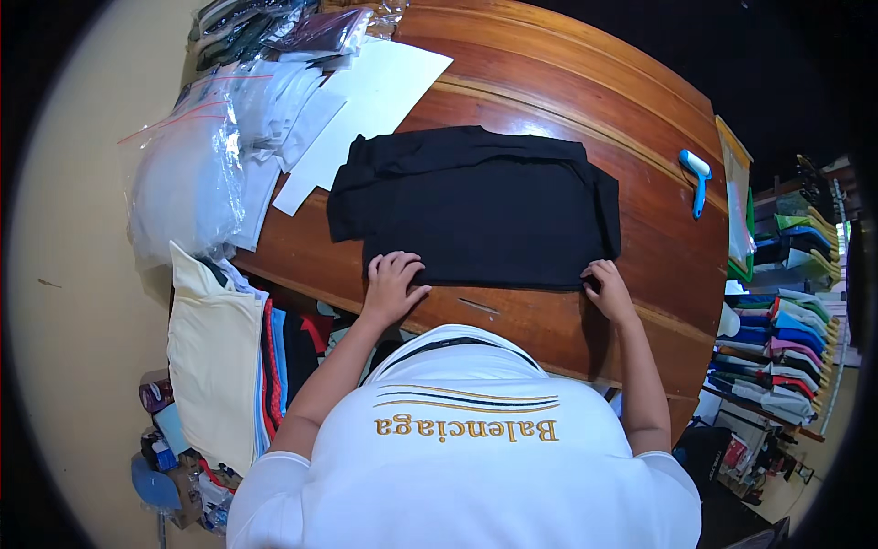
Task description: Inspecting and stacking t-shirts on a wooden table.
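Observation:
A black garment (473, 213), folded to a rough rectangle, lies flat on the varnished wooden table (658, 274). Folded-over fabric forms ridges along its far side and at both ends. My left hand (394, 285) rests on the near left corner, fingers on the cloth and thumb held apart over the near edge. At the near right corner, my right hand (607, 288) touches the cloth with curled fingers. Whether those fingertips pinch the fabric cannot be made out.
A blue and white lint roller (697, 182) lies toward the table's right end. White card (391, 82) and clear plastic bags (188, 178) cover the left side, with bagged garments (274, 31) behind. Clothes hang at lower left (212, 370) and on a rack (789, 350) at right.

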`<action>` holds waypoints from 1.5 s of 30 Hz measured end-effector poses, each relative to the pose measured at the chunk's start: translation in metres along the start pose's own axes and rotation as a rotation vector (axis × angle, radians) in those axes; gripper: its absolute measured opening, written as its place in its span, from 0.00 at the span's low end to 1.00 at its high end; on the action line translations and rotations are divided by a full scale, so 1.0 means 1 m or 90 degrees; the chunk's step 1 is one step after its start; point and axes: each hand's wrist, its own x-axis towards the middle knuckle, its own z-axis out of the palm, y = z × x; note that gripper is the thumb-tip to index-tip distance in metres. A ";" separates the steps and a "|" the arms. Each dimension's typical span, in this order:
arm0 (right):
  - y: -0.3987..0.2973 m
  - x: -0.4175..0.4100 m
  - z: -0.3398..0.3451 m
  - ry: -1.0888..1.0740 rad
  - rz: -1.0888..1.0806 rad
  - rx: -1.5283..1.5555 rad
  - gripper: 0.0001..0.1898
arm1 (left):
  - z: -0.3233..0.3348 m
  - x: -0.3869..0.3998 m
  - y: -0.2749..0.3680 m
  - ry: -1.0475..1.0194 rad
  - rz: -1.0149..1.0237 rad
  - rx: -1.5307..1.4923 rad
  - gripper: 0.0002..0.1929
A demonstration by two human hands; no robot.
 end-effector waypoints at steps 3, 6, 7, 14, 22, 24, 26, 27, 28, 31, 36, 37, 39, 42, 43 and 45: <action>0.000 -0.003 0.004 0.037 -0.033 -0.029 0.08 | 0.008 0.001 0.012 0.000 0.015 -0.020 0.21; -0.011 0.000 0.010 0.210 -0.012 0.026 0.07 | 0.012 0.023 0.043 -0.008 0.064 -0.136 0.20; -0.015 0.002 0.010 0.209 -0.013 0.026 0.07 | 0.016 0.037 0.060 -0.015 0.084 -0.195 0.20; -0.051 0.028 0.004 0.293 -0.106 -0.014 0.06 | 0.026 0.122 0.166 -0.031 0.245 -0.289 0.20; -0.081 0.031 0.007 0.339 -0.152 -0.069 0.08 | 0.036 0.138 0.173 0.007 0.168 -0.355 0.07; -0.080 0.032 0.009 0.351 -0.145 -0.076 0.09 | 0.035 0.143 0.174 0.042 0.148 -0.443 0.07; -0.084 0.034 0.011 0.353 -0.095 -0.069 0.11 | 0.033 0.145 0.174 0.043 0.122 -0.460 0.06; -0.082 0.035 0.012 0.352 -0.097 -0.069 0.11 | 0.032 0.147 0.175 0.044 0.099 -0.479 0.06; -0.079 0.035 0.014 0.350 -0.089 -0.040 0.11 | 0.030 0.148 0.175 0.047 0.097 -0.479 0.06; -0.079 0.038 0.005 0.395 -0.075 0.065 0.11 | 0.020 0.147 0.172 0.083 0.115 -0.449 0.06; -0.100 0.046 -0.016 0.392 -0.148 0.226 0.09 | 0.008 0.146 0.165 0.125 0.246 -0.354 0.10; -0.104 0.046 -0.014 0.394 -0.162 0.301 0.06 | 0.004 0.147 0.167 0.174 0.263 -0.364 0.09; -0.116 0.045 -0.014 0.434 -0.175 0.345 0.05 | -0.009 0.147 0.165 0.168 0.239 -0.336 0.11; -0.131 0.047 -0.018 0.524 -0.196 0.405 0.07 | -0.025 0.144 0.149 0.230 0.207 -0.257 0.16; -0.134 0.047 -0.021 0.543 -0.201 0.418 0.07 | -0.029 0.142 0.140 0.245 0.190 -0.239 0.17; -0.144 0.045 -0.028 0.568 -0.189 0.478 0.08 | -0.038 0.134 0.117 0.273 0.160 -0.210 0.17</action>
